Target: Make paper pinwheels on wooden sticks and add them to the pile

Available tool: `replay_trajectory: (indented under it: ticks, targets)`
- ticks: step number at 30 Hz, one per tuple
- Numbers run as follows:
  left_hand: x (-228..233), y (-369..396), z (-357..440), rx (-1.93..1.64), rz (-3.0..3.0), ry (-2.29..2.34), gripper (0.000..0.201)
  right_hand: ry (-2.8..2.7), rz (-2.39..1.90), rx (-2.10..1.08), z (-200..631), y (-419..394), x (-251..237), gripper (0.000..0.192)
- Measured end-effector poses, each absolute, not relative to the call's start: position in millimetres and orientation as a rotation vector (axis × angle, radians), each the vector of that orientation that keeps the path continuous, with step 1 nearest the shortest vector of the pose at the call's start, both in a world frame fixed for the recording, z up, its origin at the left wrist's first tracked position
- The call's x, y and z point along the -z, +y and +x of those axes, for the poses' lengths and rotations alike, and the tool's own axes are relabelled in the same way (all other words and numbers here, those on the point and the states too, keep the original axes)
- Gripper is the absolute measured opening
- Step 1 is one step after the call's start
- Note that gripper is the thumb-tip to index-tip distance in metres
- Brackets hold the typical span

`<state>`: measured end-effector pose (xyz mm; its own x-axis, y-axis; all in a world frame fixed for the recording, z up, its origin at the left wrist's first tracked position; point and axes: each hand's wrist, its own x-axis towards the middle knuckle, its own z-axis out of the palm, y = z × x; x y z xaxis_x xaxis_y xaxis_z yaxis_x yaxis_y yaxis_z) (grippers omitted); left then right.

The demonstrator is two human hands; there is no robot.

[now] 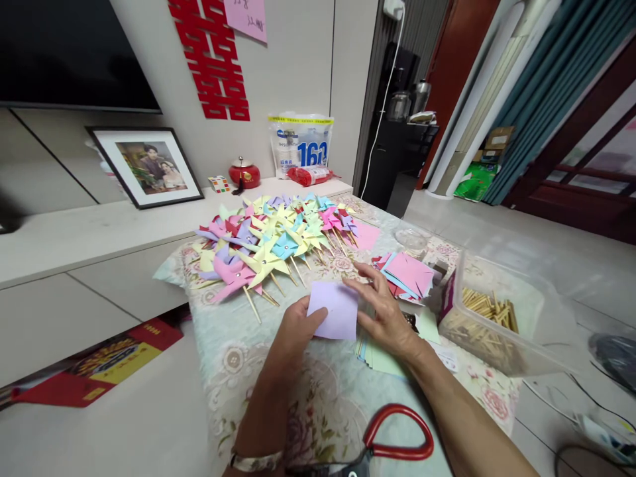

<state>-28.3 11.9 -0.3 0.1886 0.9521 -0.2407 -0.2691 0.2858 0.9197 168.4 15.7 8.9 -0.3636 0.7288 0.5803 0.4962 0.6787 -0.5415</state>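
Matt lilac paper square (334, 310), smooth and uncreased, pinched between the left hand (293, 331) and the right hand (385, 311). Beyond the fingertips, paper pinwheels (271, 242) in matt pastel sheets on thin bare-wood sticks. Under both hands, a woven cloth table cover (238, 371) with a soft, floral-printed surface. To the right of the right hand, a clear glossy plastic box (497, 331) holding pale wooden sticks (489, 308). Near the wrists, scissors (397, 434) with glossy red plastic handles.

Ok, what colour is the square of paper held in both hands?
Pale lilac. The paper square, pinched between the left hand and right hand, shows clearly in the head view.
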Motion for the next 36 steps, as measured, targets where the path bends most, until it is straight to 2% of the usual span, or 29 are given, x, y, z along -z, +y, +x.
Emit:
replay_trajectory:
  ticks: [3,8,11,15,18,21,24,30,36]
  targets:
    - [2,11,-38,-0.957,0.933,1.069,0.047,-2.244,-0.896,-0.167,167,14,-8,0.043]
    - [2,7,-48,-0.824,1.174,1.172,0.040,-2.404,-0.881,-0.185,161,12,-5,0.027]
    - [-2,1,-52,-0.773,1.412,1.444,0.033,-2.478,-0.921,-0.222,157,9,-5,0.016]
    - [-3,-15,-57,-0.909,1.675,1.803,0.028,-2.555,-0.987,-0.293,154,5,-7,0.013]
    - [4,-32,-59,-1.074,1.802,1.826,0.037,-2.554,-1.049,-0.353,152,4,-8,0.023]
    - [10,-46,-55,-1.078,1.848,1.770,0.044,-2.550,-1.102,-0.387,151,3,-7,0.039]
    - [12,-51,-48,-1.051,1.824,1.786,0.037,-2.543,-1.141,-0.385,149,1,-8,0.049]
    - [14,-44,-44,-0.958,1.841,1.893,0.023,-2.482,-1.263,-0.347,144,0,-5,0.049]
    - [14,-34,-41,-0.733,2.038,2.025,0.028,-2.431,-1.414,-0.246,133,2,4,0.058]
